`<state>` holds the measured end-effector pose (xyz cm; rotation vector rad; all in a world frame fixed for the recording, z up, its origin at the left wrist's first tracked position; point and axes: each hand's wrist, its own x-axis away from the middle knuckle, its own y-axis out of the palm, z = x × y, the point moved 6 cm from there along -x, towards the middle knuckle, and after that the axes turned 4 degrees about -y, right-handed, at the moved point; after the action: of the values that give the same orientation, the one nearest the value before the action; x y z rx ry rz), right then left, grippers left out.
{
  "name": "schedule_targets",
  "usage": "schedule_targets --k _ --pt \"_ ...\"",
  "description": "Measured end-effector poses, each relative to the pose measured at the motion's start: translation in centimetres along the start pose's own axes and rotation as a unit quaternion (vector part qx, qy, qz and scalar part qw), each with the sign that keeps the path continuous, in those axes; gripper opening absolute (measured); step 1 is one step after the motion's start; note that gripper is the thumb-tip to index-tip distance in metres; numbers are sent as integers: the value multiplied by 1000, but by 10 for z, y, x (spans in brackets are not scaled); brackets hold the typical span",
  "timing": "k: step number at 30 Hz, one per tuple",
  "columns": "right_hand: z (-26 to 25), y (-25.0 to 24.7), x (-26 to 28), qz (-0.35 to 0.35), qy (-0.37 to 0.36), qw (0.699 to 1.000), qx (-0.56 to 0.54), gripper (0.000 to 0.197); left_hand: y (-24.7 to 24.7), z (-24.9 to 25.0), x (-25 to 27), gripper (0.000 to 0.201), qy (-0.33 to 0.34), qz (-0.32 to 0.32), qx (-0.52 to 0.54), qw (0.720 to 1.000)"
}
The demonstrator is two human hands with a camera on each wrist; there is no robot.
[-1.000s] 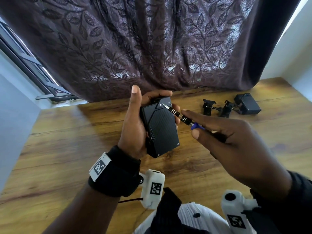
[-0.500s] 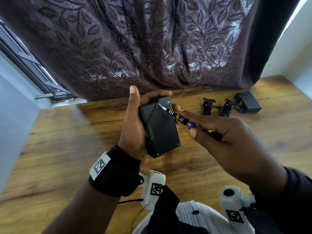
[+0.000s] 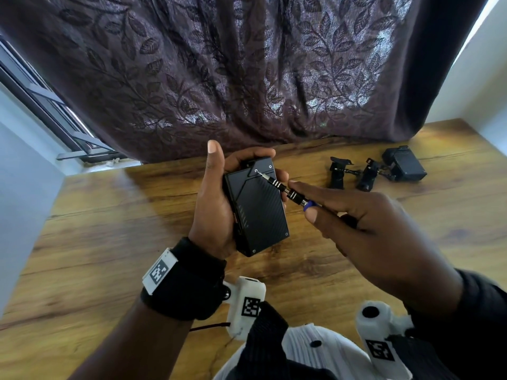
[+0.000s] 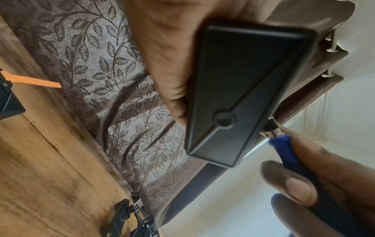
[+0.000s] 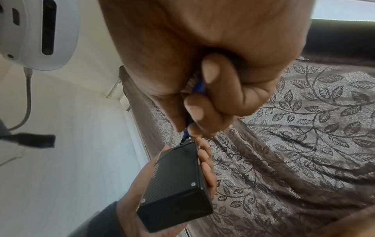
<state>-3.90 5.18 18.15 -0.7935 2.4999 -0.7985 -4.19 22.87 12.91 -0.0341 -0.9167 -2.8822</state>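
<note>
My left hand point(image 3: 219, 198) grips a black ribbed box point(image 3: 258, 209) above the wooden table point(image 3: 109, 242), thumb up along its left side and fingers wrapped behind it. My right hand point(image 3: 356, 215) pinches a small screwdriver point(image 3: 285, 189) with a blue handle and a banded metal shaft. Its tip rests at a screw near the box's top edge. The left wrist view shows the box's end face point(image 4: 243, 96) and the blue handle point(image 4: 284, 147). The right wrist view shows the box point(image 5: 178, 184) below my curled right fingers point(image 5: 202, 115).
At the table's far right lie a black block-shaped device point(image 3: 404, 164) and two black clamp-like parts point(image 3: 354, 171). A dark leaf-patterned curtain point(image 3: 247, 78) hangs behind the table. A window frame point(image 3: 55, 119) is at the left. An orange strip point(image 4: 30, 80) on a black part shows in the left wrist view.
The screwdriver tip has shifted slightly left along the top of the box. Both hands keep their holds.
</note>
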Motion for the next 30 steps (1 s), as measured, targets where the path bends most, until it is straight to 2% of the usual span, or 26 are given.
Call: schedule_targets --k 8,17,23,27,30 --pt "4 0 0 19 10 998 53 43 -4 -2 1 80 5 1 -29 1000" --pt "3 -9 0 -17 -4 1000 13 40 -4 9 -3 76 39 11 -125 991" --pt "-9 -24 0 5 -34 986 161 39 -6 16 -3 70 73 11 -237 969" --pt "-19 -23 -2 -2 -47 971 233 38 -4 18 -2 70 77 16 -252 965" --pt "-22 -28 -3 20 -27 968 250 26 -2 22 -3 69 89 16 -257 962"
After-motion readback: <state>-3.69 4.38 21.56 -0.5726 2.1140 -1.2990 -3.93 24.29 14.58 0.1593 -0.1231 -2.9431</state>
